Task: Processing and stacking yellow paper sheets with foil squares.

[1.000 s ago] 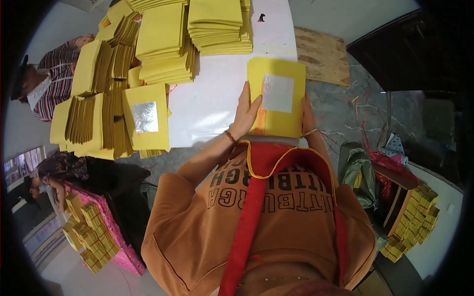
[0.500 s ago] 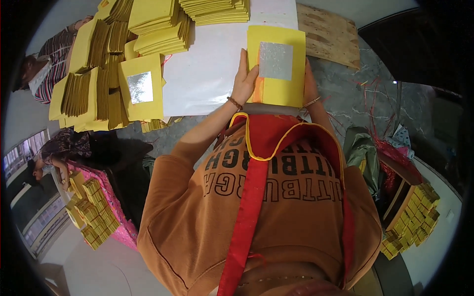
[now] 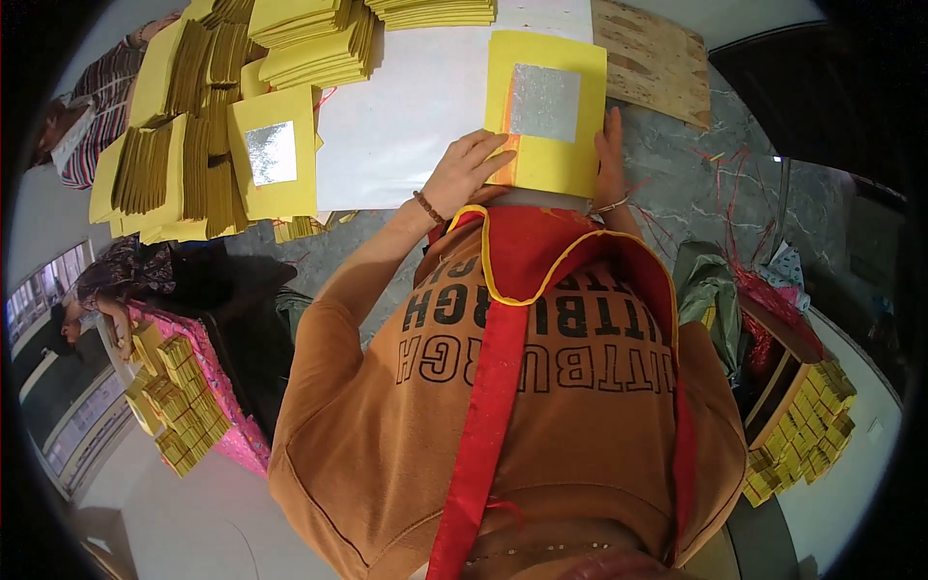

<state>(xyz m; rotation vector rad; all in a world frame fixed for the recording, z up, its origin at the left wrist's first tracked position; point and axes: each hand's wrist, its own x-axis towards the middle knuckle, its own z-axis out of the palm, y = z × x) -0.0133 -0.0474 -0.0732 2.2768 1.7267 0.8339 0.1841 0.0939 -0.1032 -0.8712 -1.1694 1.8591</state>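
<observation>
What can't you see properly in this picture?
Head view:
- How many sheets are in the yellow stack: only its top sheet with a silver square shows.
- Right hand: mostly tucked behind the stack's edge.
- Left hand: its palm faces down, hidden.
- Yellow piles at the top: cut off by the picture's rim.
- Bundles in the crate at right: too small to tell.

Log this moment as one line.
left hand: on yellow paper stack | right hand: grips stack edge | stack: on white table

Wooden board (image 3: 650,60) at the table's far corner — bundled yellow packs (image 3: 798,425) right
</observation>
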